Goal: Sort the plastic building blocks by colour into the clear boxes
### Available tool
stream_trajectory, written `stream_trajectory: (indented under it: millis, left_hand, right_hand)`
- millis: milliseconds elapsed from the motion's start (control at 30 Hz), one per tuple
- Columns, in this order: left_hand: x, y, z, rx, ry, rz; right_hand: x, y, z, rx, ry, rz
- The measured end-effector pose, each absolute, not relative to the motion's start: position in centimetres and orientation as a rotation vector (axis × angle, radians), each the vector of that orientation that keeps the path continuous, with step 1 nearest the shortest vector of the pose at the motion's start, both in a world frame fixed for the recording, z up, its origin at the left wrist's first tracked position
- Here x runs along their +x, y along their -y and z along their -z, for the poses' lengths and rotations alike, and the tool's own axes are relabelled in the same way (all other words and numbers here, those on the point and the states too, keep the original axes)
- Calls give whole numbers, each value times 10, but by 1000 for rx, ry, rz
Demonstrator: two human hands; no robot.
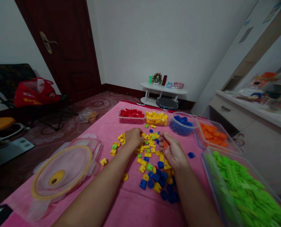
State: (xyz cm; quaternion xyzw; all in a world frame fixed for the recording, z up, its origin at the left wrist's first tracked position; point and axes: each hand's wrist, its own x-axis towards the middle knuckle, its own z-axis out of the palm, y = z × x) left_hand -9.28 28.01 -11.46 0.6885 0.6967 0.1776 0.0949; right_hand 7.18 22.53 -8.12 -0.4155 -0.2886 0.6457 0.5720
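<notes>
A heap of loose plastic bricks (152, 157), mostly yellow and blue with a few green, lies on a pink cloth (131, 201). My left hand (133, 137) rests knuckles-up on the far left side of the heap, fingers curled down onto yellow pieces; what it holds is hidden. My right hand (172, 150) is beside it, palm turned inward, fingers closed round an orange brick (165, 144) and possibly more pieces.
Sorted tubs stand along the far edge: red (131, 114), yellow (156, 118), blue (183, 123), orange (211, 135). A big tub of green bricks (242, 189) is at the right. Clear lids (62, 171) lie stacked at the left.
</notes>
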Motion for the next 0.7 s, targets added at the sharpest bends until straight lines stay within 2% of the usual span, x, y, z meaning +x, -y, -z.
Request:
stream_trajectory:
  millis: [200,367,533,700]
  left_hand:
    - [-89,-276,120,2024,-2122,-624]
    - [-93,-271,112,1943,-1702,-1037]
    - [-88,-270,98,1166,-1153,-1215]
    - [-91,-273,104,490,-871,-1243]
  right_hand:
    - [72,-228,78,-908,512,-1680]
    - [72,-230,83,-932,491,-1655]
    - [72,-229,82,-977,433,-1549]
    - [74,-227,76,-874,432,-1545]
